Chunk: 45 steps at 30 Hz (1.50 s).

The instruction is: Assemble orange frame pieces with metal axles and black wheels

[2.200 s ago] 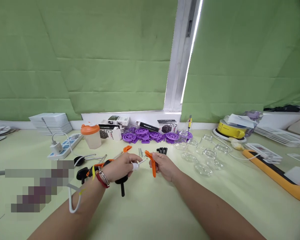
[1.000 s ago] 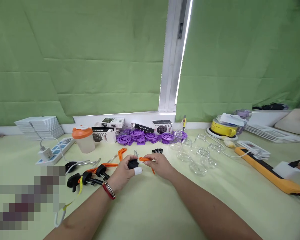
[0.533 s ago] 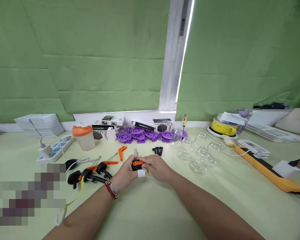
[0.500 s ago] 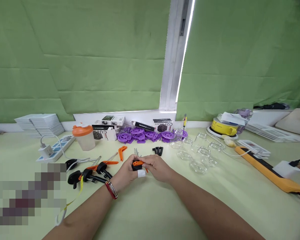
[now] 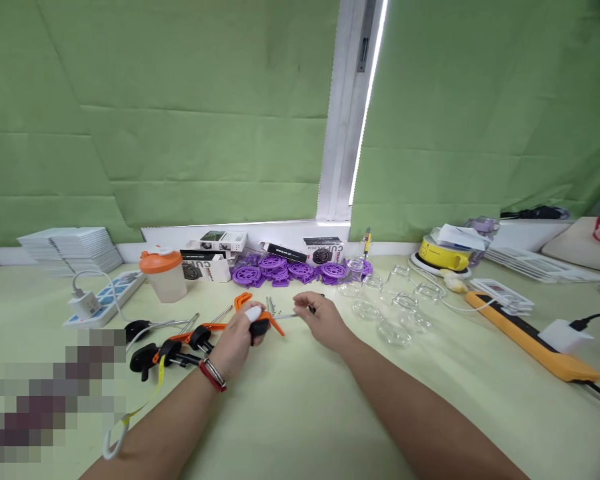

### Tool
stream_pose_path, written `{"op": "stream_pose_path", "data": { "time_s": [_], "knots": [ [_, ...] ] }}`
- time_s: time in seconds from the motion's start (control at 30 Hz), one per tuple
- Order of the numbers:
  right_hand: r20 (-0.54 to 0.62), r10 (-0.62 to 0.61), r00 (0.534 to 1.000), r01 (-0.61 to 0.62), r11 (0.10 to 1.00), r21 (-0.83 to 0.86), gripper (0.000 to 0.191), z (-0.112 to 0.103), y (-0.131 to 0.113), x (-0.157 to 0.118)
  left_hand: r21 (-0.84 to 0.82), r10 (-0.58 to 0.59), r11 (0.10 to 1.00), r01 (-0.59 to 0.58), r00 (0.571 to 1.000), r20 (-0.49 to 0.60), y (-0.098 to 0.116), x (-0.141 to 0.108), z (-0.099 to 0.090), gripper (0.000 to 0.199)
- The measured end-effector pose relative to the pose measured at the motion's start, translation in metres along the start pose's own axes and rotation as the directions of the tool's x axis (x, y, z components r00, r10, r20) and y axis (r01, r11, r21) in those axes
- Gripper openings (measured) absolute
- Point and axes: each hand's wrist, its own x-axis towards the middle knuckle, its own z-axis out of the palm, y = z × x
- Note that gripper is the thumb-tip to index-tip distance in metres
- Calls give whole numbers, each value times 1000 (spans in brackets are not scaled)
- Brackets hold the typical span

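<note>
In the head view my left hand (image 5: 239, 340), with a white wrap on its thumb, is closed round a small black part (image 5: 259, 327) with an orange angled bracket (image 5: 274, 321) on it. A thin metal rod (image 5: 286, 316) runs from the bracket towards my right hand (image 5: 323, 321), whose fingertips pinch its far end. Just behind lie several loose metal screws (image 5: 271, 305) and another orange bracket (image 5: 243, 300). Beside my left hand are black and orange assemblies (image 5: 200, 338) with metal rods. My right hand mostly hides some small black pieces.
Purple wheel-shaped parts (image 5: 275, 268) are heaped at the back, against cup holder boxes (image 5: 324, 250). Clear glass-like vessels (image 5: 394, 332) stand right of my hands. Left are an orange-lidded cup (image 5: 163, 273) and a white power strip (image 5: 111, 299); far right, an orange power strip (image 5: 530, 340).
My hands were together round the black and orange part. Now the right hand has moved away to the right, and the thin rod shows between them. My left hand has turned the part.
</note>
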Motion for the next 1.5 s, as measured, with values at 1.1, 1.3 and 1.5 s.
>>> {"op": "stream_pose_path", "data": {
  "time_s": [1.1,1.3,1.5],
  "knots": [
    [547,-171,819,564,415,-714,15,73,14,21,-327,126,923,-204,961,-246,1,17,-18,24],
    [712,-314,627,776,322,-542,17,54,4,-14,-330,84,932,-147,977,-198,0,13,-14,25],
    [789,-411,456,889,182,-419,21,42,-10,-47,-385,-26,923,8,999,-43,-1,8,-6,29]
  ]
}}
